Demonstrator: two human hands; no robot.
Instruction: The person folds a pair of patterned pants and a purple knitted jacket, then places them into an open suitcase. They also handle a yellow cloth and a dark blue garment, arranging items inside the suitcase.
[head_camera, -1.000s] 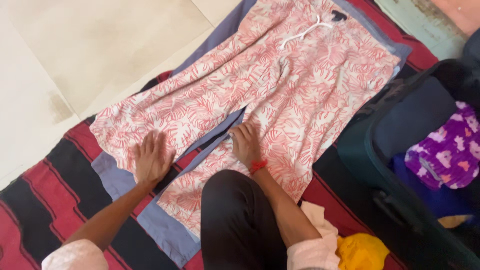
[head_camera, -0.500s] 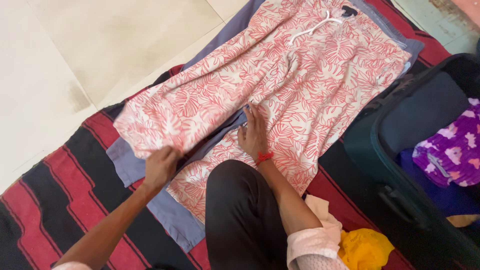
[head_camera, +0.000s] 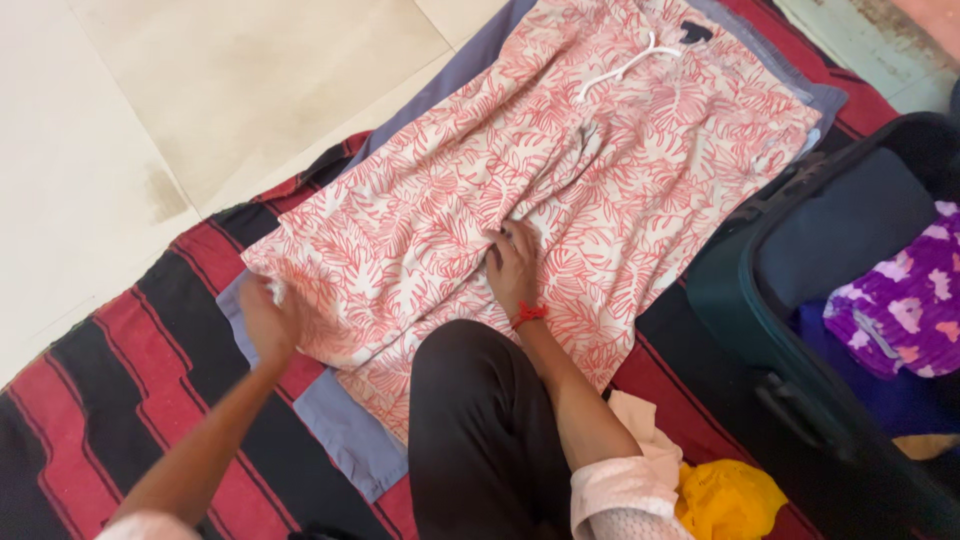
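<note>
You are folding the leaf-print trousers lying on the striped blanket — your left hand is pinching one leg's hem, your right hand pressing flat, fingers spread, at the crotch. Next, I judge, that leg needs aligning over the other — edges matched.

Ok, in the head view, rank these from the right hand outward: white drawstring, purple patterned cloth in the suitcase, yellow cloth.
From the right hand, which rests on the leaf-print trousers:
1. White drawstring, up at the waistband, beyond the hand.
2. Yellow cloth, low and to the right, by the person's elbow.
3. Purple patterned cloth, far right inside the suitcase.
</note>
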